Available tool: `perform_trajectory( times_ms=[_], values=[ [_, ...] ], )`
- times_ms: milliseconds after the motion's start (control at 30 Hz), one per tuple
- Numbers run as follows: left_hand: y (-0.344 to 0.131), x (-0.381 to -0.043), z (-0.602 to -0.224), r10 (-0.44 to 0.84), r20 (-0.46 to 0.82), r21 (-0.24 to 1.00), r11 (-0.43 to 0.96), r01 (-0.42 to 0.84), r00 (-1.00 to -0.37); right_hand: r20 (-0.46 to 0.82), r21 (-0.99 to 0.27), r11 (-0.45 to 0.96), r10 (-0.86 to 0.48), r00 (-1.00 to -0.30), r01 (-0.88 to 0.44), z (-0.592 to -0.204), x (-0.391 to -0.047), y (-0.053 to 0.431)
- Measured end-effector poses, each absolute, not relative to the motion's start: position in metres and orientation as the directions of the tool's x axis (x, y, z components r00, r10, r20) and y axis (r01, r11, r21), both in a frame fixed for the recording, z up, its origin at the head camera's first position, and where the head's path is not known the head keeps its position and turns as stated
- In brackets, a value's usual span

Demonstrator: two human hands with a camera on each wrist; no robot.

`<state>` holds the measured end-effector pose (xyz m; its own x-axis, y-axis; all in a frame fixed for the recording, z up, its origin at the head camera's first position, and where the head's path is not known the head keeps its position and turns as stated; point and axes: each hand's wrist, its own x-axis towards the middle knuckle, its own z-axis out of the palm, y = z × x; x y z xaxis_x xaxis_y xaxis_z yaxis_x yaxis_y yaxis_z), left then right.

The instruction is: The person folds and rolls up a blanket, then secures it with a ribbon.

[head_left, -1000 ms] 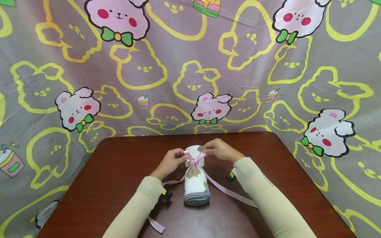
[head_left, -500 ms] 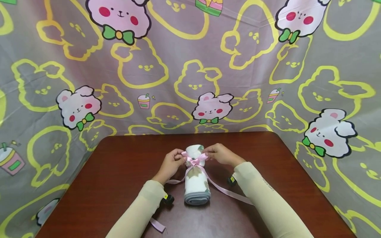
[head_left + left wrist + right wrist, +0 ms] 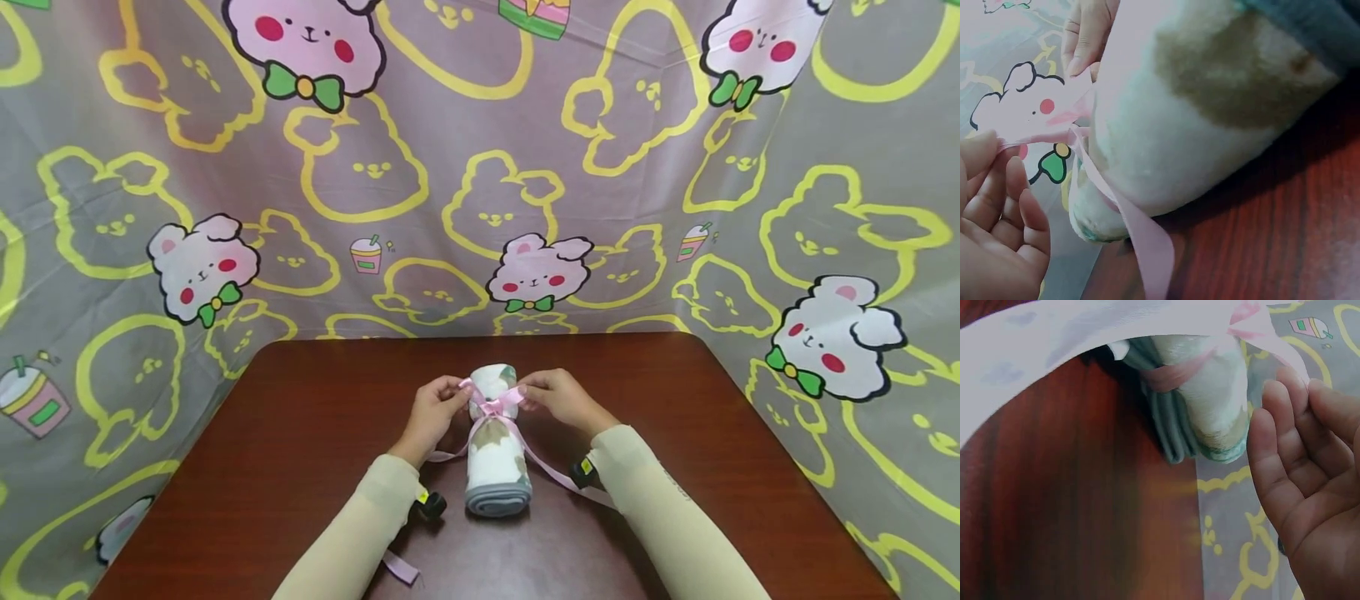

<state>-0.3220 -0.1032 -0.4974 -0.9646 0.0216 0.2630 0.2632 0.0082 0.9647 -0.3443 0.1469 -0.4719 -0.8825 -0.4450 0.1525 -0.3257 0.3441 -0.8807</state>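
Observation:
A rolled fleece blanket, white with brown patches and a grey edge, lies lengthwise on the table. A pink satin ribbon is wrapped round its waist and crossed on top in a bow. My left hand pinches the bow's left loop between thumb and fingers. On the other side, my right hand pinches the right loop; in the right wrist view the ribbon runs up to the thumb and fingertips of that hand. Both hands stand beside the roll's far half.
One ribbon tail lies at the front left, partly hidden by the left sleeve; the other trails under the right forearm. The dark red wooden table meets a patterned cloth backdrop on the far side and both flanks. Each wrist wears a small black camera.
The two hands have drawn slightly apart, the right one outward and a little nearer. The loops between them have spread wider and the bow's centre looks tighter. The blanket roll stays in place.

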Motion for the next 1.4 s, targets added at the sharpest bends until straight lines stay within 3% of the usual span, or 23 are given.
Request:
perform_trajectory(
  times_ms=[333, 667, 1100, 1400],
  values=[
    [-0.111, -0.316, -0.508, -0.011, 0.170, 0.984, -0.047, 0.170, -0.985, 0.145, -0.876, 0.367, -0.416, -0.898, -0.312, -0.485, -0.339, 0.157],
    [-0.112, -0.315, -0.511, -0.062, 0.173, 0.979, -0.097, 0.179, -0.983, 0.145, -0.855, 0.415, -0.385, -0.911, -0.311, -0.487, -0.336, 0.164],
    [-0.114, -0.314, -0.512, -0.095, 0.126, 0.990, -0.047, 0.131, -0.987, 0.121, -0.818, 0.485, -0.378, -0.918, -0.308, -0.492, -0.340, 0.170],
    [-0.119, -0.309, -0.513, -0.090, 0.043, 0.993, -0.109, 0.053, -0.995, 0.069, -0.802, 0.528, -0.383, -0.921, -0.280, -0.492, -0.335, 0.178]
  ],
)
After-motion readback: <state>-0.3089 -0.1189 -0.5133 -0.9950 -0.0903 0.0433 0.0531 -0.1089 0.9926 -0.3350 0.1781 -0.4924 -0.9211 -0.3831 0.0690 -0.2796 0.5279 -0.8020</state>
